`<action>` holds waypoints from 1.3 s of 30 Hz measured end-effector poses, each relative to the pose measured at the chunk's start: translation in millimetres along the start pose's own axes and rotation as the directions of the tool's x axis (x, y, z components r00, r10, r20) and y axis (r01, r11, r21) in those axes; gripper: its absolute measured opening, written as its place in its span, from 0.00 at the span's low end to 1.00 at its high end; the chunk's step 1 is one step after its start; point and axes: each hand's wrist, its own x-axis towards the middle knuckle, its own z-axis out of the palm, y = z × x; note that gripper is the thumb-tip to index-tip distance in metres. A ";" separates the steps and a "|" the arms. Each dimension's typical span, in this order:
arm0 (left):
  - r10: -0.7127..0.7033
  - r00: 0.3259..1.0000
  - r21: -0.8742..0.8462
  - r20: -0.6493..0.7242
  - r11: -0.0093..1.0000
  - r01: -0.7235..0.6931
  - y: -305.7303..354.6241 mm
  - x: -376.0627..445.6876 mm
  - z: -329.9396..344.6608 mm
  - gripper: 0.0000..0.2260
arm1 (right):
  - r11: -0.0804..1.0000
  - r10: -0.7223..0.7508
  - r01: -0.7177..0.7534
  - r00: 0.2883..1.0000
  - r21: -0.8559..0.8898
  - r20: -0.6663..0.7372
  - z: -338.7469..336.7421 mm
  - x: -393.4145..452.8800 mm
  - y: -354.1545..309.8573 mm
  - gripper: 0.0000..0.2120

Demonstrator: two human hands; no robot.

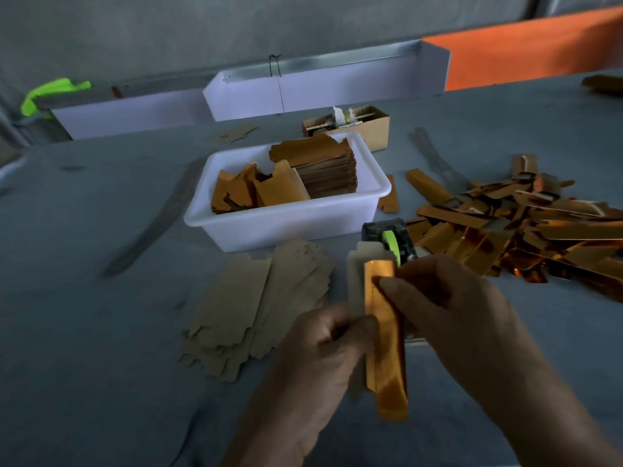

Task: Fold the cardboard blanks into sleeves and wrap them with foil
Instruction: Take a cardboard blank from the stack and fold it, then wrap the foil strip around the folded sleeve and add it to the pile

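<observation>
Head view: my left hand (323, 345) grips the cardboard sleeve (355, 288) above the table (101, 332), my right hand (448, 301) pinches gold foil (387, 348) around it. Flat blanks (249, 308) lie just left.

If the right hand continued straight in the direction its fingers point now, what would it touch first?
The right hand points left, and its fingertips already pinch the foil-wrapped sleeve. Beyond it, probably the left hand, though depth is unclear.
</observation>
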 end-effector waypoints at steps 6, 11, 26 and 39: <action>-0.111 0.993 -0.065 0.044 0.991 0.113 1.2 -0.6 3.9 0.06 | 0.954 0.111 -0.134 0.989 0.269 0.098 0.8 2.0 3.3 0.06; -0.043 0.980 -0.133 -0.192 0.991 0.018 4.4 1.2 13.3 0.09 | 0.927 0.152 -0.176 0.984 0.331 0.097 -0.7 4.2 6.1 0.03; 0.473 0.873 0.970 -0.115 0.244 -0.005 3.1 -1.0 58.6 0.19 | 0.886 0.220 -0.197 0.975 0.419 -0.007 5.3 5.6 10.1 0.05; 0.028 0.947 0.217 -0.320 0.975 0.045 16.2 -3.6 29.7 0.04 | 0.859 0.171 -0.166 0.985 0.484 0.035 2.4 7.4 5.2 0.06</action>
